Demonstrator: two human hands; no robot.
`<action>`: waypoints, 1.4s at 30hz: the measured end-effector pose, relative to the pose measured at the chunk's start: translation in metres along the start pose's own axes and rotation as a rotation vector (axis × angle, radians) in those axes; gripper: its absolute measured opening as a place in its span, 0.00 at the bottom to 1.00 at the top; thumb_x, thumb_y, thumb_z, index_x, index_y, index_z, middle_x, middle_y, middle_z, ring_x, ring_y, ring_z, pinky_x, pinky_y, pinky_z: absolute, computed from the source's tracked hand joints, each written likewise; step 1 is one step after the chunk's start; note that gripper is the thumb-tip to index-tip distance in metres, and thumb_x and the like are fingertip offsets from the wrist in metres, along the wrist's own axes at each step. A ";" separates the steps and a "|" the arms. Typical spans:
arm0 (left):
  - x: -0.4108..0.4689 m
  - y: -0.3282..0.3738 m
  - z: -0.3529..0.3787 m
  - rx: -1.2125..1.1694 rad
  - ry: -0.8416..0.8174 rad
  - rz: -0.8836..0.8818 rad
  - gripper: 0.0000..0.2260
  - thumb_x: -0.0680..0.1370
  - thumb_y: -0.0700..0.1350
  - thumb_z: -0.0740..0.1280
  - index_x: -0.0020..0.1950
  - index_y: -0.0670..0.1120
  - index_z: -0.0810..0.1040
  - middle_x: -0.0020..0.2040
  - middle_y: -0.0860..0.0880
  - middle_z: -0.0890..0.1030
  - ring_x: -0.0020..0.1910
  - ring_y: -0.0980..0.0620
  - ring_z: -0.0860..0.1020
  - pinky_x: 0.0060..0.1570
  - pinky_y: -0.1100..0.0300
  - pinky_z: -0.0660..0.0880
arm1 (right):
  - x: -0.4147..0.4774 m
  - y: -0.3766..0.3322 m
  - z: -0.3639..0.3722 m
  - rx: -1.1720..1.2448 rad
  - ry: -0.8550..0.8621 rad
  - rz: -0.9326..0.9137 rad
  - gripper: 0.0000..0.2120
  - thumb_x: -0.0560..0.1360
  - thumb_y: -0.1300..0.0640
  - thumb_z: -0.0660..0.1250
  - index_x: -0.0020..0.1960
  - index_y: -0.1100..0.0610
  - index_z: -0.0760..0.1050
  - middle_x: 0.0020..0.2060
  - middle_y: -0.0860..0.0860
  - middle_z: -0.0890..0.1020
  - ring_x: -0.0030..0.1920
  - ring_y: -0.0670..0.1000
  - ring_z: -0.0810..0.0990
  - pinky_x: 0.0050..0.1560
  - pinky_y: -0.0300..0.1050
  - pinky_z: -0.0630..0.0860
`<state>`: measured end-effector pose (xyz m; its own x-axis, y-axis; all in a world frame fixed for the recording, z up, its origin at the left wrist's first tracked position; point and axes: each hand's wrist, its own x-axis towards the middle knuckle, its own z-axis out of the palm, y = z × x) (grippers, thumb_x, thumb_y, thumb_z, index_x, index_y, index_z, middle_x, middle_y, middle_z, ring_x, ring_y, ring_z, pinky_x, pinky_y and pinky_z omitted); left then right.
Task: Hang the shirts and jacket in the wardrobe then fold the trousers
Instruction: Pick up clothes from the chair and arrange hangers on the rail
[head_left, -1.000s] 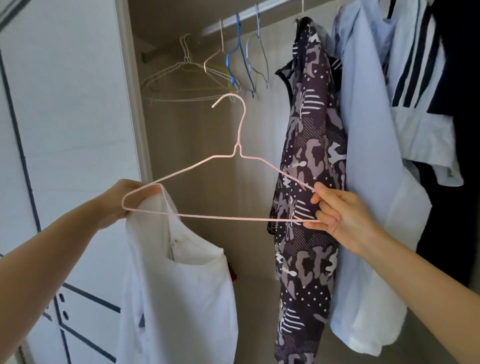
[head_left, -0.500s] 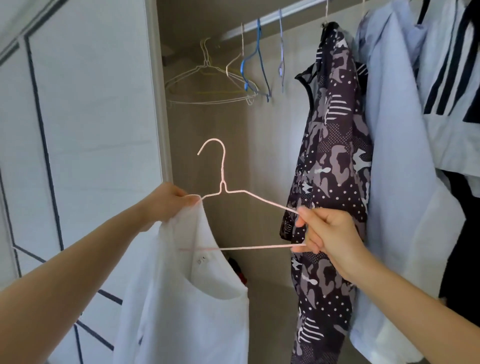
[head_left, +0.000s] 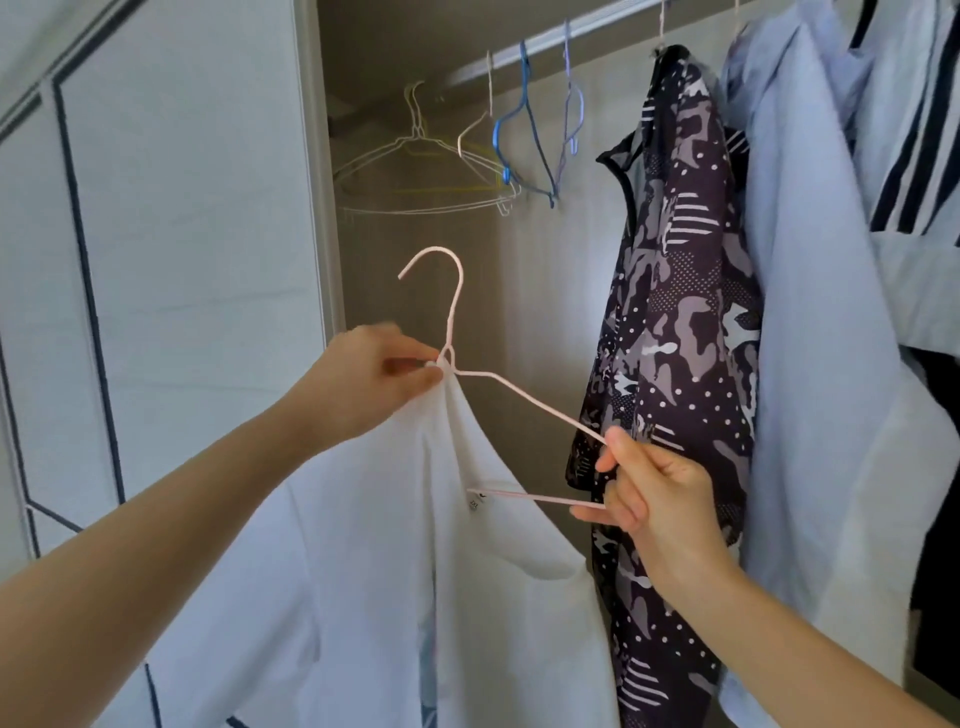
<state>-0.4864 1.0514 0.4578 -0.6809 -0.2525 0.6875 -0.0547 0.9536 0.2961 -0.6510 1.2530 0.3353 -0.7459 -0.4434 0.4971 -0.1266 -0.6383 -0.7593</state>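
Change: white shirt (head_left: 415, 571) now up at pink hanger (head_left: 530, 402) neck; one shoulder threaded, other pending.
Left hand (head_left: 374, 379): pinching collar, 9 o'clock.
Right hand (head_left: 649, 493): gripping bare hanger end, 4 o'clock.

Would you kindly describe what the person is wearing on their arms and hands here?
The left hand and right hand are ungloved, and no rings show on either. Above them, no sleeve, watch or bracelet appears anywhere up to the edge of the picture.
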 end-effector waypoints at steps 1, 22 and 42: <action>0.001 -0.001 -0.002 0.174 0.035 0.091 0.05 0.78 0.52 0.69 0.51 0.58 0.84 0.43 0.54 0.73 0.41 0.55 0.75 0.42 0.61 0.72 | 0.000 -0.001 0.000 0.021 0.003 0.009 0.16 0.65 0.45 0.73 0.33 0.59 0.79 0.17 0.48 0.62 0.18 0.46 0.62 0.35 0.53 0.80; 0.014 -0.012 -0.017 -0.359 0.196 -0.053 0.13 0.77 0.57 0.68 0.44 0.48 0.84 0.38 0.42 0.76 0.37 0.52 0.71 0.40 0.54 0.67 | -0.028 0.012 0.031 -0.623 -0.543 0.042 0.26 0.72 0.55 0.71 0.67 0.42 0.68 0.65 0.38 0.72 0.65 0.41 0.72 0.66 0.42 0.70; -0.014 -0.065 -0.034 -0.080 0.259 -0.159 0.05 0.76 0.60 0.69 0.45 0.65 0.84 0.42 0.66 0.83 0.48 0.59 0.80 0.51 0.55 0.76 | 0.029 0.018 -0.007 -1.126 -0.551 -0.323 0.11 0.80 0.46 0.60 0.40 0.48 0.72 0.35 0.48 0.72 0.34 0.40 0.69 0.35 0.36 0.65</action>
<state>-0.4481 0.9871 0.4511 -0.4592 -0.4404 0.7715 -0.0811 0.8856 0.4573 -0.6793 1.2331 0.3331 -0.2463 -0.7405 0.6253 -0.9278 -0.0064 -0.3730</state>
